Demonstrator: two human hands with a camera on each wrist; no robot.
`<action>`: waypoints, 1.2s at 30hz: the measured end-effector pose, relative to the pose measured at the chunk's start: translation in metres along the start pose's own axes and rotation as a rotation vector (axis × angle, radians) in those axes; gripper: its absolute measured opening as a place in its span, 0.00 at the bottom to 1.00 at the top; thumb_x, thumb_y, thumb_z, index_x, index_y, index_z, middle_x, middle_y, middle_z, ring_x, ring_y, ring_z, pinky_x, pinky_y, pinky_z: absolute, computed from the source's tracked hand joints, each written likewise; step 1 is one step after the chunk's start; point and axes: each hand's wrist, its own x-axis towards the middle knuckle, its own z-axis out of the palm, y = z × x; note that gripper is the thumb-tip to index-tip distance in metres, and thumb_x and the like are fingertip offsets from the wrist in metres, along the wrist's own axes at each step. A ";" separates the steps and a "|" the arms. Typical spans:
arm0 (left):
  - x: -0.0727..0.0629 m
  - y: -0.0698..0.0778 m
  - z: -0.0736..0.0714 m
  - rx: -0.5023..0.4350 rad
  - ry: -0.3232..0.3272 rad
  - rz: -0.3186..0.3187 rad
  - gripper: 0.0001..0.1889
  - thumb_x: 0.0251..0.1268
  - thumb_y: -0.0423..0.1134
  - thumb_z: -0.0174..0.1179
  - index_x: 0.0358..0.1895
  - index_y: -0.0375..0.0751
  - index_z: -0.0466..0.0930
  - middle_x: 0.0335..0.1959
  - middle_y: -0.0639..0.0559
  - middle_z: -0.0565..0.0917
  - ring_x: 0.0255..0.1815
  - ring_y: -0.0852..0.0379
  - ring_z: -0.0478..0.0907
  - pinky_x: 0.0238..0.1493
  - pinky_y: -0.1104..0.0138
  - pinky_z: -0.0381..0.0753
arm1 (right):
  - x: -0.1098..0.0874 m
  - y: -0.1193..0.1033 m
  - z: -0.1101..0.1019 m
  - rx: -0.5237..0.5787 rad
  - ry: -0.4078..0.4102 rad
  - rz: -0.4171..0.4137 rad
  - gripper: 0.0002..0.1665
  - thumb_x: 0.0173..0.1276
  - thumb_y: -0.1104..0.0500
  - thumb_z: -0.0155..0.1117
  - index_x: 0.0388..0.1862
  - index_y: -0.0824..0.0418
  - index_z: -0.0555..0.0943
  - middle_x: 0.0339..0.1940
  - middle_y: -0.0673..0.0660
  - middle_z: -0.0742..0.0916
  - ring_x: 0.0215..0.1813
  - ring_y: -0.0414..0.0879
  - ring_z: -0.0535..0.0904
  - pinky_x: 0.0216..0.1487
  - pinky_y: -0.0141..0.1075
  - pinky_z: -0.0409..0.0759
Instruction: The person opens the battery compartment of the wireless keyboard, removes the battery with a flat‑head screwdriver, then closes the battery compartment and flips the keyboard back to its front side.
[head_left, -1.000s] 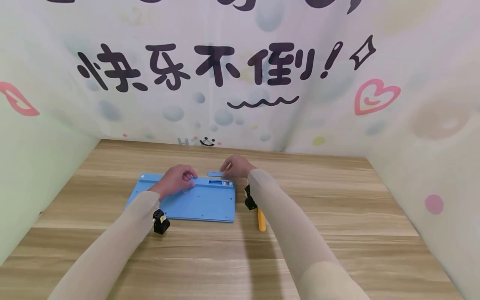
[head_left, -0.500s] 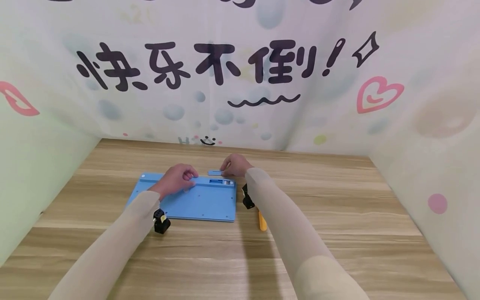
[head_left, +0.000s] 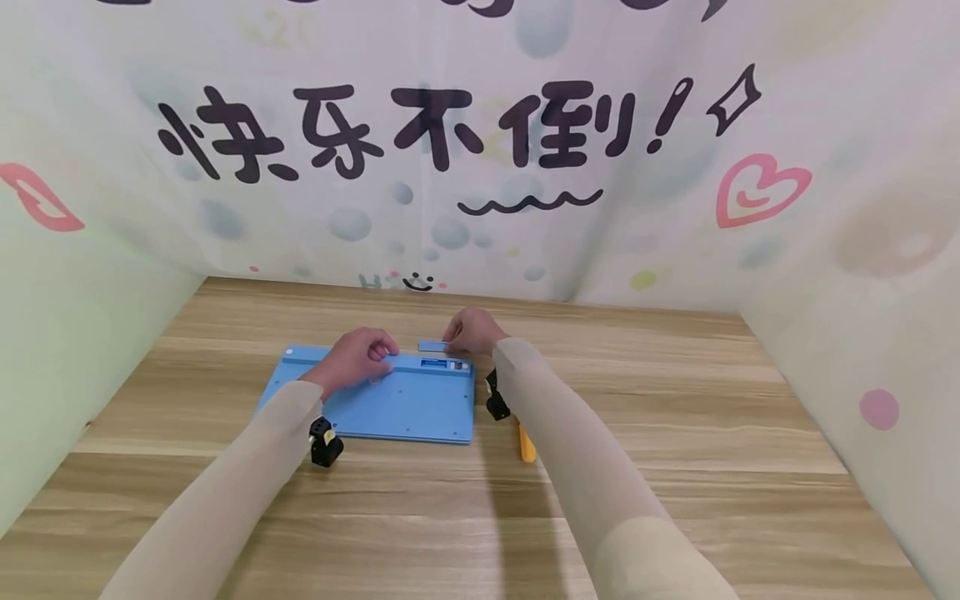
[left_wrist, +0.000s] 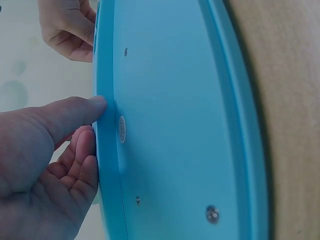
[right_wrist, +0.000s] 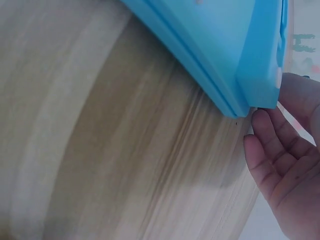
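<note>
A blue keyboard [head_left: 420, 408] lies underside up on the table, with small screws across its back. My left hand [head_left: 358, 357] grips its raised far edge, the thumb on top and the curled fingers behind, as the left wrist view shows. Near the right end of that raised strip is an uncovered battery compartment [head_left: 435, 363]. Just beyond it my right hand [head_left: 474, 331] pinches a small flat blue cover [head_left: 430, 346] by its right end. In the right wrist view the right hand [right_wrist: 295, 165] is beside the keyboard's corner [right_wrist: 260, 85], and the cover is hidden.
An orange handle-like object [head_left: 527, 446] lies right of the keyboard, partly hidden under the right forearm. The wood-grain table [head_left: 675, 467] ends at a printed cloth backdrop [head_left: 645, 233] behind, with pale walls on both sides.
The small cover has turned slightly in my right hand: the dark slot-like mark seen on it earlier no longer shows, and its face looks plain. My left hand stays on the keyboard.
</note>
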 end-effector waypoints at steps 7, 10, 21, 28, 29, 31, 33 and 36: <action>0.002 0.001 0.000 -0.001 -0.005 0.001 0.10 0.58 0.29 0.60 0.43 0.32 0.77 0.36 0.44 0.74 0.38 0.50 0.69 0.41 0.61 0.71 | -0.005 0.003 -0.004 -0.008 0.009 -0.044 0.02 0.58 0.64 0.66 0.31 0.59 0.84 0.31 0.50 0.83 0.36 0.43 0.76 0.39 0.32 0.75; 0.002 0.000 0.000 -0.006 -0.008 0.003 0.10 0.58 0.29 0.60 0.43 0.32 0.77 0.36 0.44 0.74 0.38 0.50 0.69 0.41 0.61 0.72 | -0.010 0.003 -0.007 -0.010 0.012 -0.067 0.02 0.60 0.64 0.65 0.32 0.60 0.83 0.32 0.50 0.83 0.37 0.43 0.76 0.39 0.32 0.75; 0.002 -0.004 0.001 -0.011 -0.004 0.015 0.10 0.58 0.28 0.60 0.43 0.32 0.77 0.36 0.43 0.75 0.38 0.50 0.69 0.41 0.61 0.71 | -0.027 -0.006 -0.016 -0.049 -0.027 -0.191 0.03 0.60 0.65 0.63 0.33 0.62 0.84 0.33 0.52 0.84 0.36 0.43 0.77 0.39 0.31 0.76; 0.002 -0.004 0.000 -0.011 -0.007 0.013 0.10 0.58 0.28 0.60 0.43 0.32 0.77 0.36 0.43 0.75 0.38 0.50 0.69 0.41 0.60 0.72 | -0.032 -0.010 -0.018 -0.064 -0.087 -0.211 0.02 0.61 0.64 0.63 0.32 0.62 0.83 0.30 0.51 0.83 0.33 0.43 0.77 0.36 0.30 0.76; 0.002 -0.004 0.000 -0.010 -0.007 0.012 0.10 0.58 0.28 0.60 0.43 0.32 0.77 0.37 0.43 0.74 0.38 0.50 0.69 0.42 0.60 0.72 | -0.033 -0.010 -0.019 -0.063 -0.091 -0.212 0.02 0.61 0.64 0.63 0.32 0.62 0.83 0.30 0.51 0.83 0.33 0.43 0.77 0.36 0.30 0.76; 0.002 -0.004 0.000 -0.007 -0.006 0.010 0.10 0.58 0.28 0.60 0.43 0.33 0.77 0.37 0.44 0.75 0.38 0.50 0.69 0.42 0.60 0.72 | -0.035 -0.011 -0.019 -0.059 -0.097 -0.215 0.02 0.61 0.65 0.63 0.32 0.62 0.82 0.30 0.51 0.83 0.33 0.43 0.77 0.35 0.30 0.76; 0.002 -0.004 0.001 -0.005 -0.007 0.007 0.09 0.58 0.28 0.60 0.43 0.33 0.77 0.37 0.44 0.75 0.39 0.50 0.70 0.42 0.60 0.72 | -0.037 -0.012 -0.020 -0.058 -0.104 -0.214 0.02 0.61 0.65 0.63 0.32 0.62 0.82 0.30 0.52 0.83 0.33 0.43 0.77 0.35 0.31 0.77; 0.002 -0.004 0.001 -0.004 -0.007 -0.003 0.09 0.58 0.29 0.60 0.42 0.34 0.77 0.37 0.44 0.75 0.39 0.50 0.70 0.42 0.61 0.72 | -0.040 -0.014 -0.020 -0.070 -0.114 -0.204 0.02 0.61 0.64 0.63 0.32 0.61 0.82 0.30 0.51 0.83 0.33 0.43 0.77 0.35 0.31 0.76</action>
